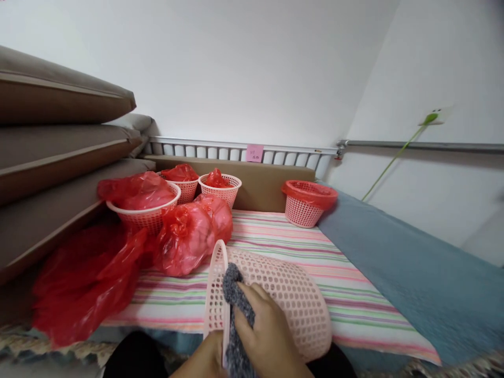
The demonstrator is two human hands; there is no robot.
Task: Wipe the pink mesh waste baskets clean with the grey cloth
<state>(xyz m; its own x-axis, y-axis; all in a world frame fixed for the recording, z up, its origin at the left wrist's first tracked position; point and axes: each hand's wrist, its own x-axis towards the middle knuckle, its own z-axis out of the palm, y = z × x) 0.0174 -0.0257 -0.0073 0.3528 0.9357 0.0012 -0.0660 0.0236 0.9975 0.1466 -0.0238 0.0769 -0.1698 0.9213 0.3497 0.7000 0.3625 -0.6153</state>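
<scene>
A pale pink perforated plastic basket (291, 283) lies on its side close to my body, its mouth facing left. My left hand (212, 349) grips the basket's rim low down, its fingers partly hidden behind the rim. In my right hand (265, 328) is a dark grey fluffy cloth (238, 299), pressed against the outside of the basket just beside the rim. Part of the cloth hangs down below my fingers.
Red plastic bags (189, 236) and several bag-lined pink baskets (153, 215) crowd the left side. Another basket with a red liner (303, 205) stands back right on the striped cloth (268, 226). Stacked cushions (59, 136) rise at left; a radiator (220, 151) runs along the wall.
</scene>
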